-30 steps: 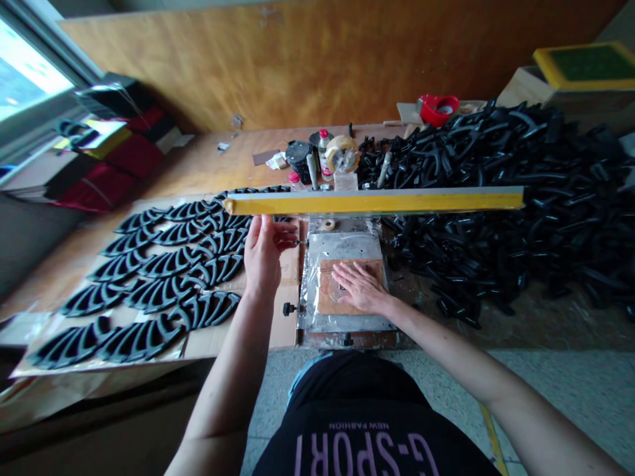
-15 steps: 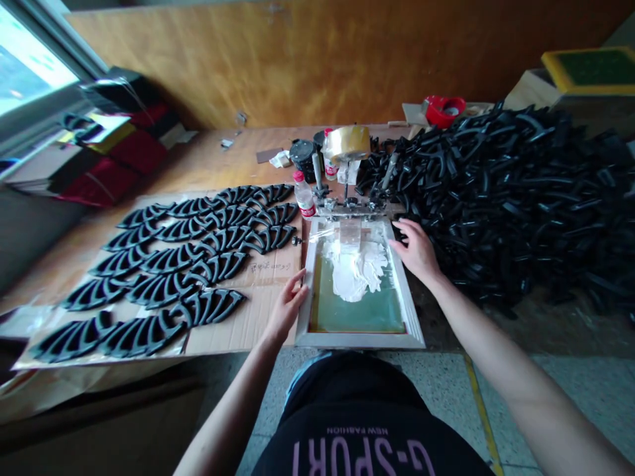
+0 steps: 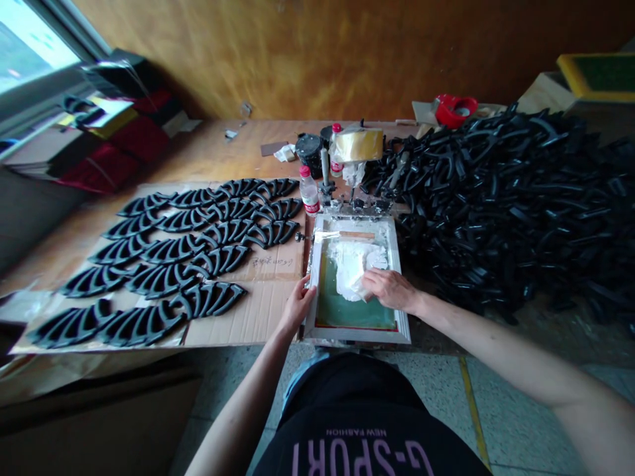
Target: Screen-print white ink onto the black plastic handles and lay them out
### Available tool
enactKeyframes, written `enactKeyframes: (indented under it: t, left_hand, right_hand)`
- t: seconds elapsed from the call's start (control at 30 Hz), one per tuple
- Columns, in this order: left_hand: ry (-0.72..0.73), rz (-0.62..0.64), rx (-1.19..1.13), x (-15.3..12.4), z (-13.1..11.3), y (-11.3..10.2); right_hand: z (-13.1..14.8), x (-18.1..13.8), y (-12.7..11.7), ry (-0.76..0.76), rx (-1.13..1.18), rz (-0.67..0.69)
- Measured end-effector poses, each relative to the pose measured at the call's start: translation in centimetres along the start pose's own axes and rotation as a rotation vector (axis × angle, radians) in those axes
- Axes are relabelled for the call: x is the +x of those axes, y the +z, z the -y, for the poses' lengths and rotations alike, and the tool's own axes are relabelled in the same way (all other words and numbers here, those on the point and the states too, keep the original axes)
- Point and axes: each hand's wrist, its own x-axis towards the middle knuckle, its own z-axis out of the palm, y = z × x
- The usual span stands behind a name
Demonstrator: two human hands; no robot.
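Observation:
The silver screen-printing frame (image 3: 404, 317) with green mesh (image 3: 342, 316) lies in front of me at the table's near edge. White ink (image 3: 347, 264) is spread thickly over the mesh's upper middle. My left hand (image 3: 299, 301) is closed on the frame's left rail. Over the mesh, my right hand (image 3: 391, 288) is closed around a small ink-smeared squeegee (image 3: 366, 289), whose lower part sits in the ink. The fingers partly hide the squeegee. A metal clamp fixture (image 3: 354, 207) stands at the frame's far end.
Rows of black curved parts (image 3: 163, 291) lie on cardboard (image 3: 268, 291) at left. A large heap of similar black pieces (image 3: 506, 192) fills the right side. Bottles (image 3: 310, 193), a dark tub (image 3: 308, 155) and a tape roll (image 3: 360, 144) stand behind the frame.
My right hand has moved from the frame's right rail onto the mesh and taken hold of the squeegee. My left hand has closed on the left rail.

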Motion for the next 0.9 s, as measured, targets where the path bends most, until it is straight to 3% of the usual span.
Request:
enactKeyframes:
  t: [0.1, 0.27, 0.37, 0.47, 0.53, 0.67, 0.77, 0.83, 0.9]
  left_hand:
    - [-0.004, 0.014, -0.020, 0.2, 0.5, 0.1]
    - [-0.009, 0.018, -0.054, 0.1, 0.3, 0.1]
    - [-0.011, 0.035, -0.080, 0.0, 0.1, 0.1]
    - [-0.006, 0.029, -0.068, 0.0, 0.2, 0.1]
    - [-0.006, 0.024, -0.059, 0.0, 0.1, 0.2]
    - [-0.024, 0.016, -0.060, -0.3, -0.7, 0.3]
    - [-0.049, 0.003, -0.089, -1.2, -2.6, 0.0]
    - [-0.046, 0.013, -0.122, -2.2, -4.6, -0.5]
    - [-0.013, 0.018, -0.153, -3.2, -7.2, -1.1]
  right_hand:
    - [0.0, 0.2, -0.6, -0.063, 0.031, 0.019]
    - [0.3, 2.5, 0.5, 0.061, -0.113, -0.159]
    - [1.3, 1.0, 2.1, -0.056, -0.142, -0.148]
    - [1.5, -0.5, 2.0, -0.151, -0.087, -0.084]
    - [1.0, -0.1, 0.9, -0.115, -0.022, -0.055]
    - [-0.7, 4.0, -2.2, 0.146, 0.082, -0.131]
    - [-2.0, 6.5, -5.0, 0.318, 0.024, -0.152]
    - [-3.4, 6.5, -7.1, 0.396, -0.041, -0.242]
    - [-5.4, 5.1, -8.7, 0.448, -0.043, -0.429]
